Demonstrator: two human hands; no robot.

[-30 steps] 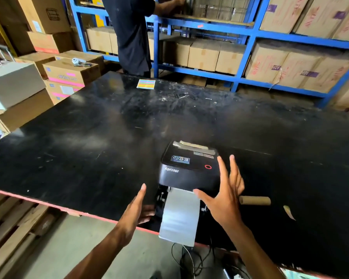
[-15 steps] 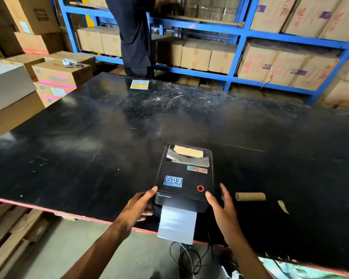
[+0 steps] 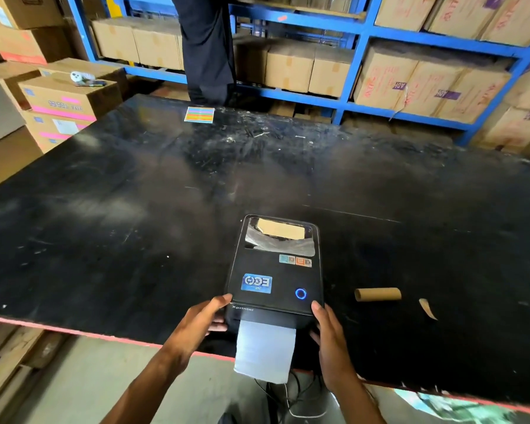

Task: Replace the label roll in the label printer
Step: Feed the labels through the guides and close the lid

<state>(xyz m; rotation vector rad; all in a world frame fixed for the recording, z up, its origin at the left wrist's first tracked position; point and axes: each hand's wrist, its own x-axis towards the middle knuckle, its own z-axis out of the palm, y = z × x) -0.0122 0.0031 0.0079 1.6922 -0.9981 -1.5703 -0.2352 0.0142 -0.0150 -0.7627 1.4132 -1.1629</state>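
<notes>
Printer (image 3: pixel 274 267) sits near the front edge of the black table (image 3: pixel 135 209), lid down, a blue ring lit on its top. A strip of label paper (image 3: pixel 265 350) hangs out of the printer's front slot and over the table edge. The left hand (image 3: pixel 201 324) grips the printer's front left corner, thumb on top and fingers curled under the side. The right hand (image 3: pixel 328 335) clasps the printer's front right corner the same way. Through the printer's clear window a brown roll shows. To the right of the printer lies an empty cardboard tube (image 3: pixel 378 294), apart from it, and farther right a paper scrap (image 3: pixel 427 308). Far behind the printer lies a coloured sticker sheet (image 3: pixel 199 114).
</notes>
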